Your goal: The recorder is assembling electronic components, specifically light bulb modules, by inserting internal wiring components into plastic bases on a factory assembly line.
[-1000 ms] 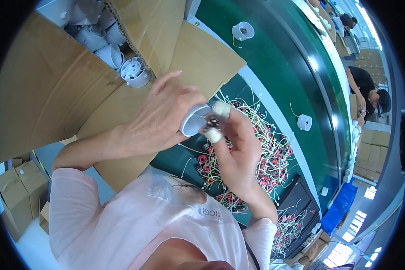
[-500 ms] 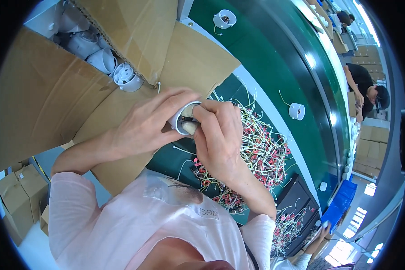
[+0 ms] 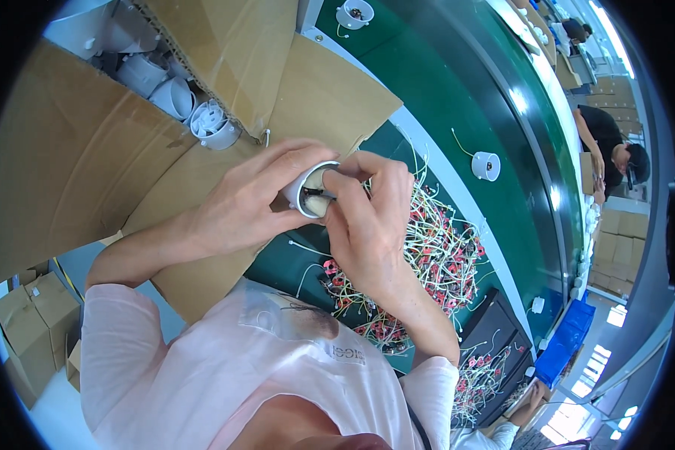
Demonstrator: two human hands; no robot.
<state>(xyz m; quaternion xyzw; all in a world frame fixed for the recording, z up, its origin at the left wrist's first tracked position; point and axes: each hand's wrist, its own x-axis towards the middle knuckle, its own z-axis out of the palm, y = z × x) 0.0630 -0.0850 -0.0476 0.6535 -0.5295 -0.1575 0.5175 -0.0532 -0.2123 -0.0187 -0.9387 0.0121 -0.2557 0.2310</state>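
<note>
My left hand point(image 3: 249, 186) is wrapped round a white plastic round housing point(image 3: 295, 196), its open mouth tilted toward my right hand. The thumb and index finger of my right hand point(image 3: 375, 217), in cream finger covers, reach into that mouth. Between them shows a small dark part point(image 3: 313, 192); its exact kind is hidden by the fingers and the rim. Beside and beneath my right forearm lies a heap of small red-and-black parts with pale wires point(image 3: 442, 259).
At upper left a cardboard box point(image 3: 75, 150) holds several white housings point(image 3: 174, 97). A green conveyor belt point(image 3: 442, 82) carries white housings point(image 3: 486, 166) with wires. A black tray point(image 3: 495, 319) and blue bin point(image 3: 565, 341) stand lower right, near a co-worker's hand point(image 3: 531, 401). Another person sits far right.
The housings on the belt have travelled toward the upper left. My right fingers have shifted slightly in the housing's mouth, and both hands stay in place. The co-worker's hand has moved down from the blue bin.
</note>
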